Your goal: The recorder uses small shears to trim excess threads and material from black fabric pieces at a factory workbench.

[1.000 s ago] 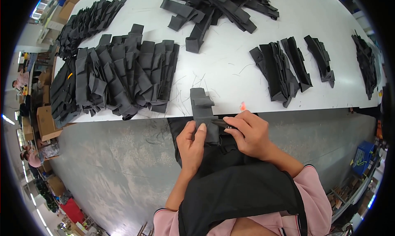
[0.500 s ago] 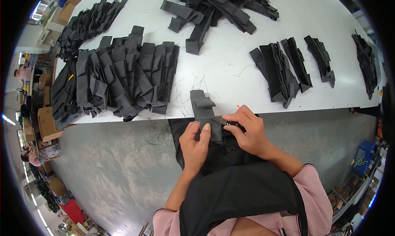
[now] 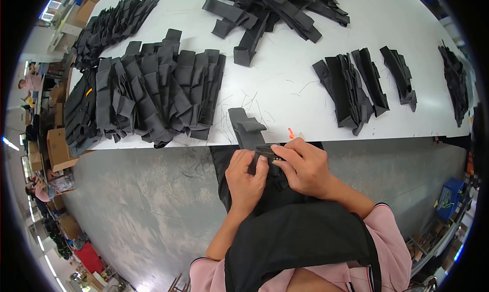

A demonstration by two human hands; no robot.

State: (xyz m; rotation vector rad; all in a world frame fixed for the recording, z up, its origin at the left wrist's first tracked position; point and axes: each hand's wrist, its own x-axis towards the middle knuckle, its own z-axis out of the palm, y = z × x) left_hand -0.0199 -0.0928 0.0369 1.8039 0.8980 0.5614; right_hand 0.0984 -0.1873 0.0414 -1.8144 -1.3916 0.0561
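Note:
A folded dark grey fabric strip [image 3: 247,130] juts over the near edge of the white table. Its lower part is pinched between the thumb and fingers of my left hand [image 3: 243,182]. My right hand [image 3: 309,171] is closed around small dark thread snips [image 3: 267,151], whose tips lie against the strip beside my left thumb. My fingers cover most of the snips' handle. A bit of orange [image 3: 291,133] shows just beyond my right knuckles. Below both hands hangs the black apron [image 3: 300,231] I wear.
On the white table [image 3: 285,101] lie a wide row of dark strips [image 3: 158,93] at left, a loose heap [image 3: 275,12] at the far middle and smaller bundles [image 3: 346,93] at right. Loose threads [image 3: 249,102] are scattered near the strip. Cardboard boxes [image 3: 61,148] stand at far left.
The snips have turned and moved left, closer to my left thumb. The strip's far end has tilted leftward. More orange shows beyond my right hand.

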